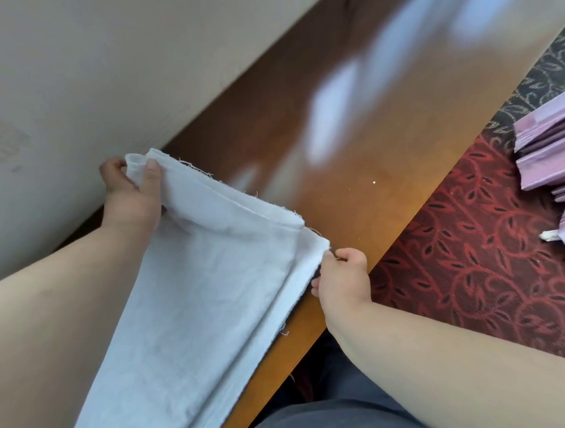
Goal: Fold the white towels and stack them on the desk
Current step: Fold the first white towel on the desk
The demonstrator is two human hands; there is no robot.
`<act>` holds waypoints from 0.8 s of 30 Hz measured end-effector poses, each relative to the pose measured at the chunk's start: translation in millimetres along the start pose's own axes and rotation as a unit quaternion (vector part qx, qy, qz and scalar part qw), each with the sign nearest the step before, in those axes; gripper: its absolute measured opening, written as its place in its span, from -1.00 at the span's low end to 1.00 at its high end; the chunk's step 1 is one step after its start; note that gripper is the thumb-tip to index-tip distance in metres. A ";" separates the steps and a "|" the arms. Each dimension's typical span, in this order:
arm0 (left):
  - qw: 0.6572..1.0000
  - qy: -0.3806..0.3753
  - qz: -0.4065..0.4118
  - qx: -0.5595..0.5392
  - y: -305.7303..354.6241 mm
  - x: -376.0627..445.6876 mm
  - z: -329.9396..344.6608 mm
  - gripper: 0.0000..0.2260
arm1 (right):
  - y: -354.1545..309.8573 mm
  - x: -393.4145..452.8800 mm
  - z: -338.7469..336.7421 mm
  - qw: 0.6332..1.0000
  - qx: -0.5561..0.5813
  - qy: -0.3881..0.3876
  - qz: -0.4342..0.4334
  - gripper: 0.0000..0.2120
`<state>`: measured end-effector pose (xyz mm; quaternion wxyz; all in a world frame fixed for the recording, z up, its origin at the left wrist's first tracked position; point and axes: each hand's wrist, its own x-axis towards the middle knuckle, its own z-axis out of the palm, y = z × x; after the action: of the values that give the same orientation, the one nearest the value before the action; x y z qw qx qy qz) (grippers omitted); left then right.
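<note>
Over the desk [356, 158], a white towel [208, 275] hangs folded in layers, its lower end running off the near edge. Left hand [131, 189] pinches the far-left corner; right hand [343, 276] pinches the right corner by the desk's edge.

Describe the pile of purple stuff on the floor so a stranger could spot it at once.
Start from the long glossy wooden desk and look past its right edge to the red leaf-patterned carpet. At the far right of that carpet lies a fanned stack of flat lilac sheets. It is the only purple thing in view; the white towel is over the desk.
</note>
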<state>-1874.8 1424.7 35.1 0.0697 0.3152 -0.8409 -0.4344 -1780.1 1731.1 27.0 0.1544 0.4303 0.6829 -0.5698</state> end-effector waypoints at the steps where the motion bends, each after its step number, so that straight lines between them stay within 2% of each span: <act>1: 0.999 -0.033 -0.004 0.012 2.0 -0.4 4.8 -0.37 | -1.1 1.4 0.5 0.999 -0.006 0.008 -0.033 -0.85; 3: 0.985 -0.118 0.033 0.120 3.3 0.5 14.5 -0.14 | -9.5 3.6 2.7 0.991 -0.054 -0.033 -0.117 -0.82; 4: 0.968 -0.158 0.046 0.190 5.2 -0.3 16.9 -0.04 | -15.7 4.3 5.2 0.982 -0.093 -0.074 -0.145 -0.78; 7: 0.899 -0.239 0.061 0.361 9.1 -6.6 21.1 0.02 | -33.9 11.1 18.9 0.971 -0.135 -0.161 -0.113 -0.54; 9: 0.874 -0.251 0.074 0.409 11.9 -13.8 22.2 -0.08 | -44.6 16.4 27.8 0.973 -0.143 -0.162 -0.083 -0.54; 11: 0.897 -0.212 0.105 0.374 23.4 -29.3 20.0 -0.30 | -51.2 22.0 32.1 0.972 -0.159 -0.149 -0.084 -0.71; 12: 0.908 -0.186 0.145 0.345 29.5 -42.9 17.7 -0.47 | -54.1 24.1 32.5 0.972 -0.160 -0.151 -0.081 -0.77; 13: 0.906 -0.176 0.196 0.332 34.4 -62.9 15.6 -0.63 | -57.5 24.4 31.8 0.972 -0.156 -0.161 -0.067 -0.80; 14: 0.888 -0.199 0.239 0.338 36.2 -89.2 14.2 -0.71 | -60.3 24.5 30.7 0.971 -0.151 -0.177 -0.047 -0.83; 15: 0.865 -0.242 0.267 0.348 33.8 -119.9 13.7 -0.69 | -62.2 24.2 29.5 0.970 -0.147 -0.193 -0.025 -0.86; 17: 0.839 -0.314 0.242 0.373 17.9 -179.8 15.7 -0.61 | -62.6 26.6 28.4 0.971 -0.117 -0.207 0.013 -0.91; 20: 0.851 -0.321 0.110 0.400 -9.6 -221.2 20.2 -0.61 | -56.7 31.6 24.3 0.971 -0.026 -0.210 0.107 -0.85; 22: 0.853 -0.317 0.081 0.406 -16.9 -225.8 18.7 -0.63 | -55.5 27.9 22.4 0.950 -0.076 -0.261 0.154 -0.76; 24: 0.841 -0.330 0.095 0.418 -17.1 -222.8 21.3 -0.60 | -58.3 25.7 20.4 0.927 -0.138 -0.303 0.170 -0.70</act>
<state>-1698.7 1563.7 43.7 -0.3090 0.0708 -0.9418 -0.1115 -1845.2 1724.2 40.5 0.5067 0.3212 0.5919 -0.5383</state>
